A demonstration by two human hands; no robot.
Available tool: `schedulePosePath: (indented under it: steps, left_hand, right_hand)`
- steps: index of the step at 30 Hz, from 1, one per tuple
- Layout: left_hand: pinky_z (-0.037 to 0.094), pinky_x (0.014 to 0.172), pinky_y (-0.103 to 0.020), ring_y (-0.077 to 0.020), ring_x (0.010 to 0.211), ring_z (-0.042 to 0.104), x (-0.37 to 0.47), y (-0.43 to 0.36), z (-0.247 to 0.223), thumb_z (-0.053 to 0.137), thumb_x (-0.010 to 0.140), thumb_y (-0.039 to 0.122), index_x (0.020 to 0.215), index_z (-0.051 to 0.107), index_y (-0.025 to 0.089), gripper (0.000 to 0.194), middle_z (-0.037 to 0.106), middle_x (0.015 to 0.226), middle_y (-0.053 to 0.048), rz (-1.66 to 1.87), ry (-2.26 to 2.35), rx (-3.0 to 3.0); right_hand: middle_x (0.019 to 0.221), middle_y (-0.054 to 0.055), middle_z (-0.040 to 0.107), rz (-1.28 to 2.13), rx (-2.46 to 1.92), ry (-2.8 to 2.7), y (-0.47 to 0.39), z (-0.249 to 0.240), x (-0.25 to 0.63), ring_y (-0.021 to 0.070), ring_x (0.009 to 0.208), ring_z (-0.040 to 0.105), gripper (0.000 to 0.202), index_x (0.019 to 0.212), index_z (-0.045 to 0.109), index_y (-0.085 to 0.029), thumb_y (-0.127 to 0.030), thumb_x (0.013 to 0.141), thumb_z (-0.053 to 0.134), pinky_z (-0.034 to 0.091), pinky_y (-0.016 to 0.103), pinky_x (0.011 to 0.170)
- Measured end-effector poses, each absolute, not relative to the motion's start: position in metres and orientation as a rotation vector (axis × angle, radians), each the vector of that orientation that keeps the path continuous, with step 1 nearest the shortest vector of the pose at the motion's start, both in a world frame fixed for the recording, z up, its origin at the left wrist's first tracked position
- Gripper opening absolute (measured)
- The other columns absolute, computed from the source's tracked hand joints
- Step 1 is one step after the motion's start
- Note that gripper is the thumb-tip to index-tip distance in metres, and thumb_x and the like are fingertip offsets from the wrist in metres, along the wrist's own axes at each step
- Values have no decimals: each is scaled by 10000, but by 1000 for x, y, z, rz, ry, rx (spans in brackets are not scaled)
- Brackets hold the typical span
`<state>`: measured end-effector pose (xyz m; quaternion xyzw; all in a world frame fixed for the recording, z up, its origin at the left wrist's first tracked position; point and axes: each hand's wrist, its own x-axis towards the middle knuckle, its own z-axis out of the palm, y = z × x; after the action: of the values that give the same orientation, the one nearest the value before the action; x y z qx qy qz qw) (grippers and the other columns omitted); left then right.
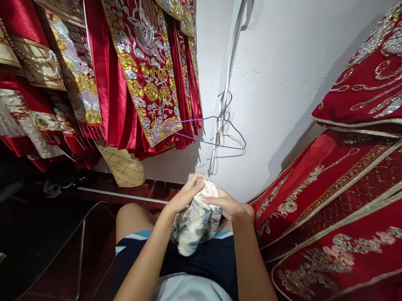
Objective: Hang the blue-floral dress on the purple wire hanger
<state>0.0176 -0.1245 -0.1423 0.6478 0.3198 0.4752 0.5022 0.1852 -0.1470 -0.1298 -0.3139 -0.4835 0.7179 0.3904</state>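
A bunched piece of white cloth with a blue, green and yellowish print [195, 224] hangs between my two hands, above my lap. My left hand [189, 195] grips its upper left side, the fingers curled over the top edge. On the other side my right hand [228, 203] holds the fabric, with the thumb lying across its front. The lower end of the cloth is slightly blurred and droops over my dark shorts. Folds hide what kind of article it is. Beyond my hands, a purple wire hanger [208, 143] hangs bare near the wall.
Red embroidered garments [147, 76] hang at the left, and more red beaded garments [320, 183] stand close on my right. A white upright pole [230, 48] runs along the white wall [283, 47]. A dark surface with a metal frame [82, 252] lies at the lower left.
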Motion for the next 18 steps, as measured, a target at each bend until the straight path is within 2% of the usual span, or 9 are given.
schedulePosePath:
  steps: [4, 7, 9, 11, 14, 18]
  left_hand:
    - [536, 791, -352, -262, 904, 663, -8, -134, -149, 615, 880, 525, 994, 734, 212, 354, 723, 907, -74, 741, 772, 1734]
    - [480, 680, -306, -244, 715, 637, -35, -137, -148, 684, 802, 464, 811, 730, 218, 251, 716, 772, -54, 518, 1021, 1978]
    - [423, 631, -292, -217, 599, 578, -56, -135, -143, 655, 792, 421, 670, 674, 220, 236, 678, 676, -51, 406, 1282, 2121]
    - [406, 649, -300, -217, 606, 570, -76, -129, -132, 572, 827, 368, 654, 641, 219, 239, 670, 687, -61, 274, 1457, 2234]
    - [426, 781, -355, -254, 750, 600, -90, -117, -109, 481, 855, 278, 716, 631, 218, 214, 661, 728, -72, 254, 1627, 2447]
    - [391, 964, -438, -280, 902, 602, -79, -101, -78, 525, 830, 209, 717, 631, 214, 155, 644, 716, -77, 405, 1757, 2702]
  right_hand:
    - [773, 41, 733, 1694, -778, -1165, -130, -95, 211, 233, 698, 711, 332, 881, 674, -176, -228, 580, 805, 574, 359, 689]
    - [713, 41, 712, 1603, -874, -1419, -108, -72, 231, 229, 650, 681, 321, 801, 680, -152, -185, 509, 808, 542, 329, 612]
    - [657, 15, 687, 1344, -1057, -1583, -89, -67, 243, 191, 606, 636, 285, 706, 675, -147, -154, 459, 817, 494, 281, 571]
    - [637, 3, 678, 1022, -1188, -1616, -68, -71, 255, 169, 601, 602, 256, 655, 670, -150, -186, 460, 831, 467, 266, 575]
    - [770, 49, 734, 719, -1169, -1553, -29, -85, 268, 208, 727, 638, 302, 760, 716, -147, -307, 534, 837, 499, 321, 704]
    - [1026, 105, 748, 497, -1074, -1507, 26, -97, 268, 248, 950, 652, 475, 1056, 728, -138, -379, 651, 788, 472, 390, 912]
